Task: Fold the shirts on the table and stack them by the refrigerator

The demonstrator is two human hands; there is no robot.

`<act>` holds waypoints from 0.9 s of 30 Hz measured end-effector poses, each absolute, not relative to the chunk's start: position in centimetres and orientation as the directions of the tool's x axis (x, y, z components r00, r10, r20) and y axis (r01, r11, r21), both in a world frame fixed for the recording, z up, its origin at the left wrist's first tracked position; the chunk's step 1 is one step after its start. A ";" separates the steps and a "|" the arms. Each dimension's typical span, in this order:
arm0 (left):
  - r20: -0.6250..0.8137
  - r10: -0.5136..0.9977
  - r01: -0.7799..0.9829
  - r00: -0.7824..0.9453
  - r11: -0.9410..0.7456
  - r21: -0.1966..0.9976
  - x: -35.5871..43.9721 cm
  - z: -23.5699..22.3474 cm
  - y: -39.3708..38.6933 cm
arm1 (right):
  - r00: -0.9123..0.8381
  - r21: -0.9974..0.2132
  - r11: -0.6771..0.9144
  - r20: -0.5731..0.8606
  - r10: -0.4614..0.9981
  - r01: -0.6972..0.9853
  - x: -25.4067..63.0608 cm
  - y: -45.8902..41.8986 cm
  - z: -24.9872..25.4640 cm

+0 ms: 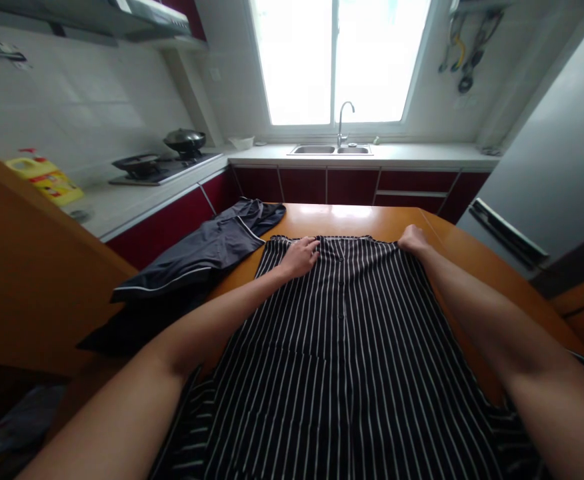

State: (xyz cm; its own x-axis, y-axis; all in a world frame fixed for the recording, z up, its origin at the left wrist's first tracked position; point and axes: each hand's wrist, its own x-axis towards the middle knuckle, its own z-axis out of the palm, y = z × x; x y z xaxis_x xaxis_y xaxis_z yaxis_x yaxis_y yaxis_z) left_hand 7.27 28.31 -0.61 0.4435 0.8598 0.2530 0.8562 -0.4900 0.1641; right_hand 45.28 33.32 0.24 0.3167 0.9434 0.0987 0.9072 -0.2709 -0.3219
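A black shirt with thin white stripes lies spread over the wooden table, its button row running down the middle. My left hand rests flat on the cloth near the far edge, fingers stretched out and slightly apart. At the far right corner of the shirt, my right hand is closed on the fabric, pinching it. Sleeves with the same stripes show at the near left and partly under my right arm. The near end of the shirt runs out of view.
Dark grey clothes with white piping lie at the left of the table. Beyond are a sink, a stove with a lidded pan, and a yellow jug. A fridge stands at the right.
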 end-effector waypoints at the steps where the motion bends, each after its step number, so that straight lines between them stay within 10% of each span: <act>1: 0.204 0.860 0.848 0.468 -0.502 0.171 8.2 -1.2 27.7 | 0.344 -0.312 -0.300 0.096 0.934 0.901 45.4 33.1 0.4; 6: 0.070 0.906 0.886 0.417 -0.423 0.193 9.8 -2.5 26.9 | 0.418 -0.259 -0.374 0.142 0.898 0.891 44.4 30.8 0.4; 13: 0.100 0.977 0.939 0.189 -0.210 0.271 6.3 -1.7 30.8 | -0.075 -0.160 0.113 0.227 0.971 0.981 36.7 27.2 -1.8; 18: 0.167 0.969 0.892 -0.180 0.089 0.444 0.5 -0.1 32.5 | 0.003 -0.237 0.033 0.150 0.989 0.971 34.8 27.2 -3.8; 27: -0.056 0.958 0.732 -0.281 0.251 0.633 -1.9 2.3 32.1 | 0.032 -0.261 0.015 0.175 0.984 0.965 35.1 27.1 -3.8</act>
